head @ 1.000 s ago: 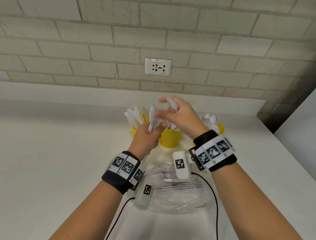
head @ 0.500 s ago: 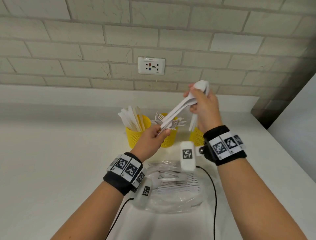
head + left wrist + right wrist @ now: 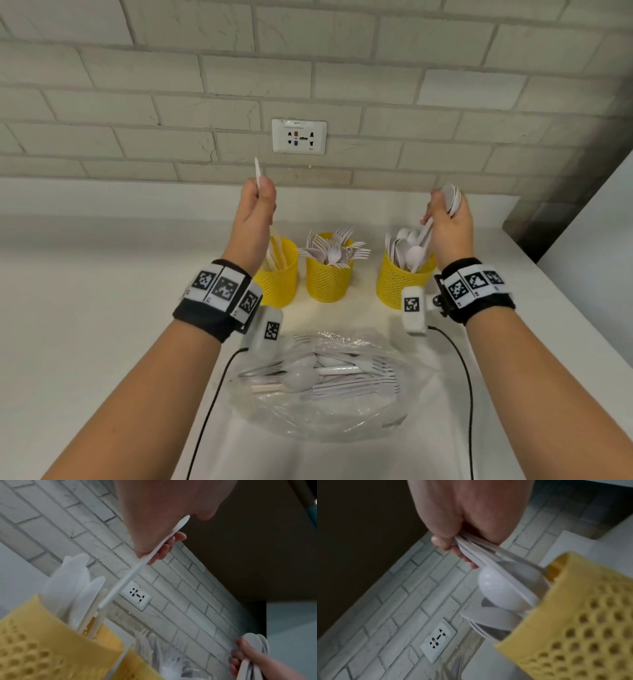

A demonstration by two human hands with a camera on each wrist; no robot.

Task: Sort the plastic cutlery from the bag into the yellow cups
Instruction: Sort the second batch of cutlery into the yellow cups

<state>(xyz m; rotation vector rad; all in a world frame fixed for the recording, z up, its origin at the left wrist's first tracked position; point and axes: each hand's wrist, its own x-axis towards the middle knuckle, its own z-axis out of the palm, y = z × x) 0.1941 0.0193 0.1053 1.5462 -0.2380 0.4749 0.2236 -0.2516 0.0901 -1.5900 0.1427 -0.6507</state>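
The left hand [image 3: 255,212] pinches a single white knife [image 3: 137,569] upright above the left yellow cup [image 3: 279,274]. The right hand [image 3: 448,222] grips a bundle of spoons [image 3: 488,555], their handles reaching down into the right yellow cup [image 3: 399,284]. Between those stands the fork cup [image 3: 327,281]. In front of the fork cup, the clear bag [image 3: 325,394] lies on the white tabletop [image 3: 102,342] with cutlery inside.

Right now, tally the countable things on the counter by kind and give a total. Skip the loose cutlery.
Yellow cups: 3 — left cup, middle cup, right cup
Clear bags: 1 — bag
Hands holding cutlery: 2 — left hand, right hand
Wall outlets: 1 — outlet
Total: 7
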